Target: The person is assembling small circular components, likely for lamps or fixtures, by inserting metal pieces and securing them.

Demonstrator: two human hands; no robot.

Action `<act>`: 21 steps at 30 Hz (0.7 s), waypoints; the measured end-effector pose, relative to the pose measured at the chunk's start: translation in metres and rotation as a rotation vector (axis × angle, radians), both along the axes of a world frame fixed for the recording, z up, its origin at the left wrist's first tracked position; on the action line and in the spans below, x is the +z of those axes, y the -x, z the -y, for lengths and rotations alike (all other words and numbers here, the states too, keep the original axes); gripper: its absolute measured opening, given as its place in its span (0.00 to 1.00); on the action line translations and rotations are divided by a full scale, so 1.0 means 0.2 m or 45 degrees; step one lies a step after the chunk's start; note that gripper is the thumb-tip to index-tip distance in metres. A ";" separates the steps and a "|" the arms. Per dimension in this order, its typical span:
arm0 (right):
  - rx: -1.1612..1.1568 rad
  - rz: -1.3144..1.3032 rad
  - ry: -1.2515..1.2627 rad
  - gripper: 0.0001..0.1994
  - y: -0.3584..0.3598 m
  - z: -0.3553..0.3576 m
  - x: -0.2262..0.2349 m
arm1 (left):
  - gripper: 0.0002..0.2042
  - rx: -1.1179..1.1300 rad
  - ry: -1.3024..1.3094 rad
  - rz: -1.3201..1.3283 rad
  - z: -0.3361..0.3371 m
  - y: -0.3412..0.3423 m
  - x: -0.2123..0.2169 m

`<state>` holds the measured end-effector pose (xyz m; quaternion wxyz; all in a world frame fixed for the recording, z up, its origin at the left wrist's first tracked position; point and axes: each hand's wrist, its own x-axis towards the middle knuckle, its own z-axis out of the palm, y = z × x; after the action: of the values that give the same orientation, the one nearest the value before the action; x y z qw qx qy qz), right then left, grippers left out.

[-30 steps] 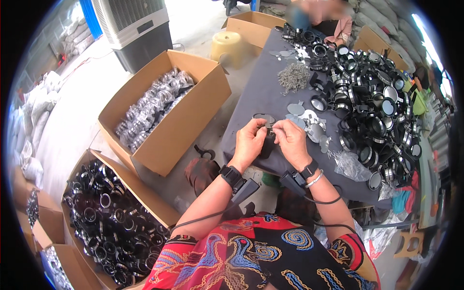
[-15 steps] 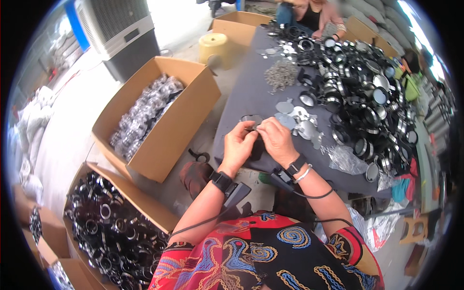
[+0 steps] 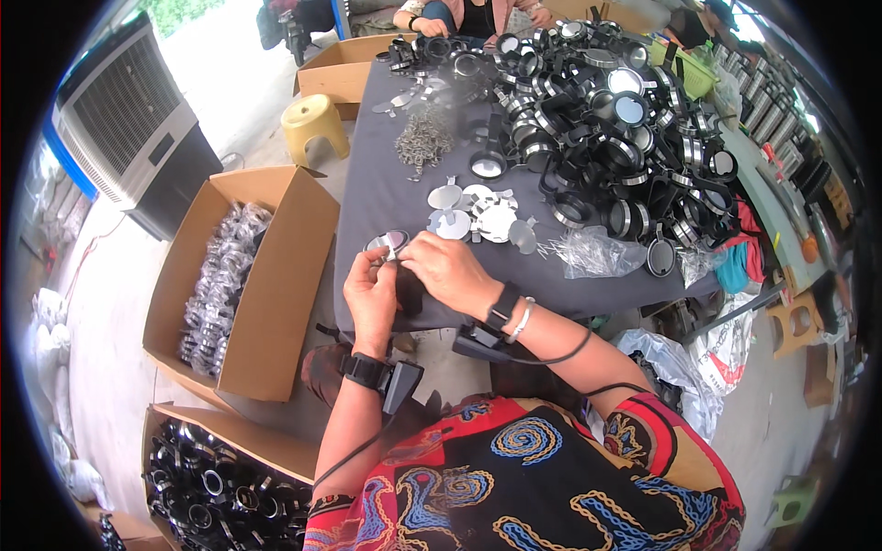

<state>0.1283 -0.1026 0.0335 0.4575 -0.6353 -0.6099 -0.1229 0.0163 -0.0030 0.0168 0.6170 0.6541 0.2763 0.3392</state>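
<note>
At the near left edge of the grey-covered table, my left hand pinches a black part with a round metal disc at its far end. My right hand meets it there, its fingertips closed at the same spot; any small piece between them is too hidden to name. The part's dark body shows below my fingers. Just beyond my hands lie loose flat silver discs with tabs. Farther off sits a heap of small metal pieces.
Black ring-shaped parts with metal discs cover the table's right side, beside a clear bag of thin pins. Cartons of wrapped parts and black rings stand left. A yellow stool and an air cooler are beyond; another person sits opposite.
My view has swung rightward, so the table and my hands appear farther left. Both hands stay together on the black part, and its metal disc now shows more plainly.
</note>
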 end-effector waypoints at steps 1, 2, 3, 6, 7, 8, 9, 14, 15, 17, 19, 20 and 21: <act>-0.046 0.059 0.027 0.04 0.00 0.05 0.03 | 0.09 0.004 0.005 -0.001 0.00 0.00 0.00; -0.158 0.041 0.115 0.04 -0.01 0.12 0.05 | 0.08 0.017 0.013 -0.005 0.00 0.01 0.01; -0.222 0.040 0.139 0.03 -0.05 0.20 0.06 | 0.07 0.026 0.021 -0.006 0.01 0.00 0.01; -0.517 -0.038 0.397 0.04 -0.20 0.45 0.04 | 0.07 0.006 0.018 0.005 0.00 0.00 0.01; -0.554 -0.022 0.412 0.04 -0.25 0.52 0.03 | 0.07 0.014 0.024 0.003 0.00 0.01 0.02; -0.604 -0.062 0.462 0.04 -0.29 0.58 0.02 | 0.07 0.013 0.013 0.006 0.01 0.01 0.02; -0.665 -0.010 0.571 0.04 -0.33 0.63 0.01 | 0.07 0.008 -0.002 0.011 0.01 0.00 0.03; -0.811 0.103 0.783 0.04 -0.38 0.69 -0.03 | 0.07 -0.014 0.024 0.016 0.00 0.00 0.01; -0.806 0.104 0.781 0.04 -0.38 0.67 -0.03 | 0.07 -0.021 0.047 0.026 0.00 0.00 0.02; -0.964 0.263 0.873 0.03 -0.36 0.64 -0.03 | 0.07 -0.028 0.050 0.026 -0.01 0.00 0.01; -0.959 0.322 0.913 0.03 -0.35 0.61 -0.01 | 0.07 -0.027 0.057 0.023 -0.01 0.01 0.00; -0.962 0.380 0.953 0.04 -0.34 0.59 0.00 | 0.07 -0.032 0.071 0.034 -0.01 0.01 0.01; -0.947 0.378 0.952 0.04 -0.34 0.59 0.02 | 0.07 -0.036 0.084 0.042 0.00 0.01 0.01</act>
<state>0.1955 -0.2207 0.0378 0.0352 -0.9033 -0.4043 -0.1394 0.0142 -0.0025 0.0191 0.6475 0.6316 0.2677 0.3319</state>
